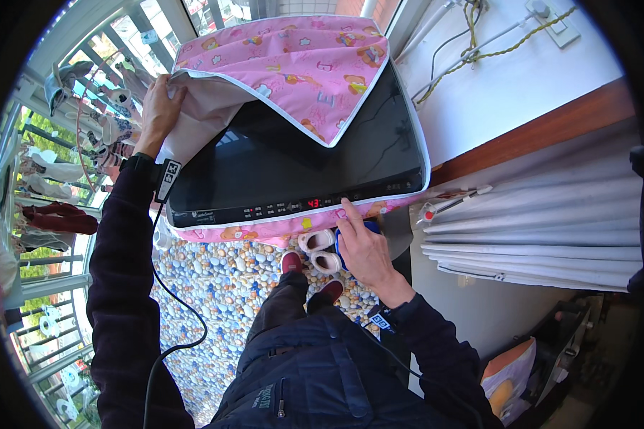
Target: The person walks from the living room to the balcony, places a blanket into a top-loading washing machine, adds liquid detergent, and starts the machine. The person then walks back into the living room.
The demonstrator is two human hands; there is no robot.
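Note:
A washing machine with a dark glossy lid (265, 157) stands before me under a pink patterned fabric cover (286, 61), partly folded back. The cover's white-edged flap lies across the lid's far half. At the upper left, my left hand (163, 114) grips the cover's edge, pale lining side showing, and holds it up off the lid. My right hand (365, 250) points its index finger at the control panel (286, 207) along the lid's near edge. Its fingertip touches the panel right of the lit red digits; the other fingers are loosely bent and hold nothing.
Clothes and socks (114, 129) hang by the railing at left. White clogs (319, 250) stand on the pebble-patterned floor (215, 286) by my feet. A grey-white curtain (537, 236) hangs at right below a wooden ledge (537, 129). Cords (472, 50) run along the far-right wall.

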